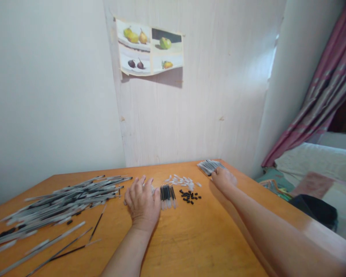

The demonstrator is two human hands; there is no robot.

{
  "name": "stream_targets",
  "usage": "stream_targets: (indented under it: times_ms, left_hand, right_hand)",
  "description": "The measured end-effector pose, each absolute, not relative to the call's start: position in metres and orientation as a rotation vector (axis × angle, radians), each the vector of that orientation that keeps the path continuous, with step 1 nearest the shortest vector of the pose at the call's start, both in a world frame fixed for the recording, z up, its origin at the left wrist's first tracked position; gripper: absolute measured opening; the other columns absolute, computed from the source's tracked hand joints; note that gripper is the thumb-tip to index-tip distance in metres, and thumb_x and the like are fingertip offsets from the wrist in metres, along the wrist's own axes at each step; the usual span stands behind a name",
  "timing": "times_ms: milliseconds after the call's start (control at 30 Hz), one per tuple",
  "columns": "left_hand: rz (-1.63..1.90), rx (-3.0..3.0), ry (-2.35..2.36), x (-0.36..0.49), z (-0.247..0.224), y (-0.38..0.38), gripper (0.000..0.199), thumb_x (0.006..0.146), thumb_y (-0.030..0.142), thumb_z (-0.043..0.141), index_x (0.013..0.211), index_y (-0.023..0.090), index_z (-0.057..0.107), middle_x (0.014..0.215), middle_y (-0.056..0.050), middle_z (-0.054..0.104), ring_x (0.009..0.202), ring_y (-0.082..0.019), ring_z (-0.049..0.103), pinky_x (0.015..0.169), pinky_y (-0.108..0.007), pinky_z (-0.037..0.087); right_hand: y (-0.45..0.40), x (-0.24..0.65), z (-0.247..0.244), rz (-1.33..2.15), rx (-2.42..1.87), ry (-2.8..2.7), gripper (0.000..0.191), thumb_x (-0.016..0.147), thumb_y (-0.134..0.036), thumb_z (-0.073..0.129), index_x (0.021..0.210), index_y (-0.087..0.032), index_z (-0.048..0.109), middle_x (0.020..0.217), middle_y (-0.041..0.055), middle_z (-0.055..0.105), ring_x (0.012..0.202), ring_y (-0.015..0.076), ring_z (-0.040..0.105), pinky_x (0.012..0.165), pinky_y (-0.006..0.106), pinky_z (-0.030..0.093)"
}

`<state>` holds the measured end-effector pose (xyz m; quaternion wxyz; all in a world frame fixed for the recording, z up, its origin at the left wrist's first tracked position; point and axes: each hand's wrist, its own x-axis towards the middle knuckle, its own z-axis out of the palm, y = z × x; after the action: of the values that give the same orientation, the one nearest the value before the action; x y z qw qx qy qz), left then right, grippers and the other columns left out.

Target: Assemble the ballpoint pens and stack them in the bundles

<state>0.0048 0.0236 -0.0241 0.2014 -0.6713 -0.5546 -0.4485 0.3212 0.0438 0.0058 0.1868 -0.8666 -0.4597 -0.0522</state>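
My left hand point(142, 202) lies palm down on the orange table point(190, 238), fingers spread, over some small whitish pieces partly hidden beneath it. Just right of it is a row of short black-and-clear rods point(167, 196). Small translucent caps point(182, 181) lie behind and right of that row, with small black plugs point(190, 196) in front of them. My right hand point(222, 179) reaches to the far right, its fingers curled at the near edge of a pile of thin grey rods point(210, 166); what its fingertips hold is hidden.
A large heap of long grey and black rods point(75, 196) covers the table's left side, with several loose ones nearer. The wall with a fruit picture point(150, 48) stands behind. Beyond the right edge are a black bag point(314, 209), bedding and a pink curtain point(317, 88).
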Motion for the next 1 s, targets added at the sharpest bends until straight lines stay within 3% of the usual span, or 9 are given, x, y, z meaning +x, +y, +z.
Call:
stream_targets:
  times_ms: [633, 1000]
  left_hand:
    - [-1.233, -1.882, -1.489, 0.002, -0.022, 0.023, 0.033, 0.088, 0.033, 0.054, 0.114, 0.019, 0.066, 0.136, -0.014, 0.054, 0.133, -0.033, 0.039, 0.111, -0.053, 0.024]
    - [-1.238, -1.921, -1.490, 0.001, -0.023, 0.023, 0.030, 0.086, 0.031, 0.055, 0.112, 0.020, 0.067, 0.136, -0.014, 0.053, 0.134, -0.033, 0.038, 0.110, -0.053, 0.027]
  right_hand:
    - [0.096, 0.313, -0.013, -0.129, -2.459, -1.371, 0.032, 0.094, -0.029, 0.041, 0.106, -0.017, 0.068, 0.109, 0.0162, 0.071, 0.102, 0.0261, 0.068, 0.082, 0.036, 0.050]
    - [0.103, 0.314, -0.021, -0.074, -2.526, -1.367, 0.032, 0.092, -0.026, 0.048, 0.105, -0.012, 0.074, 0.108, 0.0231, 0.070, 0.105, 0.0281, 0.067, 0.085, 0.036, 0.050]
